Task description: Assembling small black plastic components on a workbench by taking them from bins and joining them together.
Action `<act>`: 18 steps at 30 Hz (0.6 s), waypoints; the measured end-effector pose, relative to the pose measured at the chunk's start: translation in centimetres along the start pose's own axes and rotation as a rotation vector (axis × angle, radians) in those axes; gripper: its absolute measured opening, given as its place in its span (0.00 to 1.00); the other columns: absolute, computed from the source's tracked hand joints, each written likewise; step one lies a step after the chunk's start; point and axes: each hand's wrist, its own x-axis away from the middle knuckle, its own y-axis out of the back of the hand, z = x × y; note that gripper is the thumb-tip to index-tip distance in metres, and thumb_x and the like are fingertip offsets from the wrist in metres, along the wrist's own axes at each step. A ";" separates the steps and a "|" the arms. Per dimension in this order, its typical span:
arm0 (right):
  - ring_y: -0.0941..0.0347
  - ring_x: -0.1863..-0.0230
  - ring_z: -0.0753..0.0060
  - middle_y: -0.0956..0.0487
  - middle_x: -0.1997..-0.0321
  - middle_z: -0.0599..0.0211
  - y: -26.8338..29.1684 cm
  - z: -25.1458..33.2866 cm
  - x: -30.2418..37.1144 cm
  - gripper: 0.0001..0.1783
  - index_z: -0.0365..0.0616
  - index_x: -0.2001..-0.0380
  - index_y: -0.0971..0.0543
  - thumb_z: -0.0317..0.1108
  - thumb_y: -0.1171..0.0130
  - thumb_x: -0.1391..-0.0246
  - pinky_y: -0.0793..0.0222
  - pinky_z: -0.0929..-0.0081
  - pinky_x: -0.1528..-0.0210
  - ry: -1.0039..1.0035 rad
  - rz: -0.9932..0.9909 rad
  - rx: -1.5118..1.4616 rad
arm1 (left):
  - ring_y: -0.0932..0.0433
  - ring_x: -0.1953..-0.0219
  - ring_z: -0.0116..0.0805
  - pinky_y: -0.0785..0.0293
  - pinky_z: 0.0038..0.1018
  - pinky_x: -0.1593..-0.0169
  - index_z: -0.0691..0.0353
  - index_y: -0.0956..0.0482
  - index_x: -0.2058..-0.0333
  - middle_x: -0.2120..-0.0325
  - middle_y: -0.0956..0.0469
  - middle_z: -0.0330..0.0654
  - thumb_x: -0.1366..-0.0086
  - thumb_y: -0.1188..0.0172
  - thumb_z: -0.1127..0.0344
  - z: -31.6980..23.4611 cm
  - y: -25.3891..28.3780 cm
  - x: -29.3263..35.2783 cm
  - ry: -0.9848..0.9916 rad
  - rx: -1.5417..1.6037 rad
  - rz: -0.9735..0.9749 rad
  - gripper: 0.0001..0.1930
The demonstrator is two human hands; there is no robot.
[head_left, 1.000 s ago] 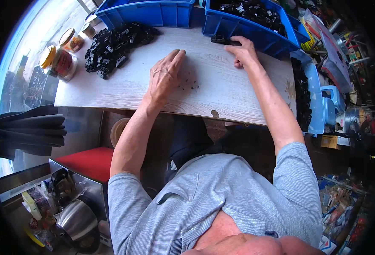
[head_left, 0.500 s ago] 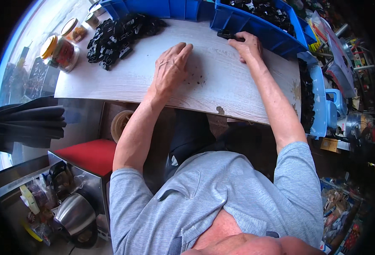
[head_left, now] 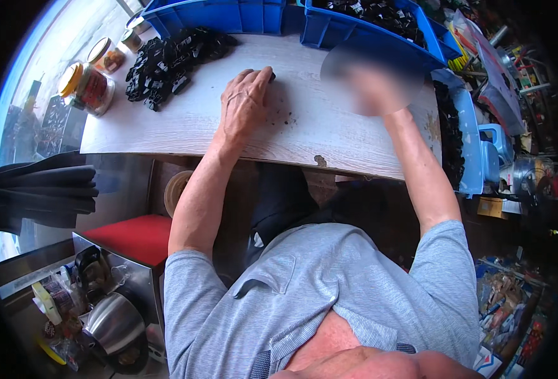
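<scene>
My left hand (head_left: 243, 104) rests over the middle of the white table, its fingers curled together. A small black plastic part (head_left: 272, 76) pokes out at its fingertips, mostly hidden by the fingers. To the right, my right hand (head_left: 378, 91) is over the table just in front of a blue bin (head_left: 367, 39). A blur covers its fingers, so whatever they hold or touch cannot be made out. A heap of black plastic parts (head_left: 165, 66) lies on the table left of my left hand. More black parts (head_left: 380, 16) fill the blue bin.
Another blue bin (head_left: 219, 19) stands along the far edge. Jars, one with a yellow lid (head_left: 89, 88), line the table's left side. A light-blue container (head_left: 471, 139) with black parts hangs by the right edge. Dark crumbs (head_left: 280, 118) dot the white table (head_left: 329, 136).
The view has shifted slightly. A black part now shows at my left fingertips. My right hand, earlier pinching a black part by the blue bin, is now blurred and a little nearer to me.
</scene>
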 end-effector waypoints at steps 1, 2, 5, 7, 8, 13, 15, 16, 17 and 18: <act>0.33 0.88 0.79 0.38 0.89 0.77 0.4 -0.3 0.0 0.19 0.47 0.62 0.18 0.50 0.32 0.46 0.31 0.76 0.84 0.000 -0.005 -0.003 | 0.23 0.45 0.50 0.25 0.42 0.45 0.59 0.25 0.46 0.53 0.19 0.47 0.39 0.39 0.74 -0.1 0.1 -0.1 0.020 -0.011 0.028 0.21; 0.33 0.88 0.78 0.38 0.89 0.77 0.7 -0.7 -0.1 0.19 0.48 0.62 0.19 0.51 0.32 0.46 0.30 0.75 0.84 -0.027 0.007 0.000 | 0.23 0.45 0.49 0.25 0.42 0.44 0.58 0.25 0.46 0.53 0.19 0.47 0.39 0.39 0.74 -0.2 0.2 -0.2 0.039 -0.021 0.057 0.21; 0.33 0.88 0.77 0.38 0.90 0.77 1.3 -1.5 0.2 0.19 0.49 0.63 0.19 0.52 0.32 0.47 0.29 0.74 0.83 -0.052 0.022 0.003 | 0.25 0.43 0.51 0.27 0.42 0.42 0.57 0.25 0.45 0.50 0.20 0.48 0.38 0.38 0.71 -0.2 0.3 -0.2 0.038 -0.025 0.088 0.21; 0.33 0.89 0.77 0.38 0.90 0.77 1.4 -1.6 0.7 0.19 0.49 0.63 0.19 0.52 0.32 0.47 0.29 0.74 0.83 -0.050 0.028 0.004 | 0.26 0.43 0.53 0.28 0.44 0.42 0.58 0.25 0.47 0.50 0.21 0.50 0.40 0.38 0.72 -0.4 0.0 -0.2 -0.033 -0.062 -0.052 0.21; 0.34 0.89 0.77 0.38 0.90 0.77 1.3 -1.6 1.0 0.19 0.49 0.63 0.20 0.52 0.32 0.47 0.29 0.73 0.83 -0.048 0.047 -0.001 | 0.27 0.43 0.55 0.28 0.46 0.43 0.58 0.24 0.49 0.49 0.22 0.52 0.42 0.37 0.73 -0.6 0.0 -0.2 -0.097 -0.098 -0.190 0.20; 0.33 0.89 0.78 0.36 0.90 0.77 0.6 -2.0 2.1 0.17 0.47 0.64 0.20 0.48 0.33 0.45 0.30 0.73 0.84 -0.020 0.109 -0.005 | 0.29 0.40 0.54 0.34 0.47 0.37 0.54 0.24 0.46 0.46 0.23 0.50 0.38 0.40 0.70 -5.6 -2.3 -1.9 -0.245 0.111 -0.063 0.21; 0.32 0.89 0.78 0.35 0.89 0.77 0.4 -2.1 2.2 0.16 0.46 0.62 0.20 0.46 0.33 0.44 0.29 0.73 0.83 -0.029 0.131 -0.027 | 0.27 0.41 0.52 0.34 0.47 0.38 0.54 0.23 0.46 0.47 0.22 0.48 0.38 0.41 0.70 -6.5 -4.0 -2.7 -0.305 0.093 -0.028 0.20; 0.32 0.88 0.78 0.34 0.88 0.76 0.2 -2.1 2.2 0.15 0.46 0.60 0.19 0.44 0.34 0.43 0.28 0.73 0.82 -0.038 0.155 -0.051 | 0.26 0.43 0.49 0.33 0.45 0.40 0.54 0.23 0.48 0.50 0.20 0.46 0.38 0.42 0.70 -6.8 -4.5 -2.9 -0.268 0.133 0.023 0.18; 0.33 0.90 0.78 0.35 0.90 0.77 -0.1 -2.1 2.5 0.13 0.46 0.63 0.20 0.44 0.36 0.42 0.33 0.75 0.85 -0.029 0.130 -0.053 | 0.24 0.46 0.47 0.32 0.44 0.42 0.53 0.22 0.49 0.53 0.18 0.43 0.38 0.43 0.70 -7.0 -4.7 -3.1 -0.233 0.175 0.078 0.17; 0.33 0.90 0.78 0.35 0.90 0.77 -0.2 -2.0 2.6 0.13 0.46 0.63 0.20 0.44 0.36 0.42 0.33 0.75 0.85 -0.031 0.129 -0.054 | 0.24 0.46 0.47 0.32 0.44 0.42 0.53 0.22 0.49 0.53 0.18 0.43 0.38 0.43 0.70 -7.1 -4.8 -3.2 -0.235 0.177 0.080 0.17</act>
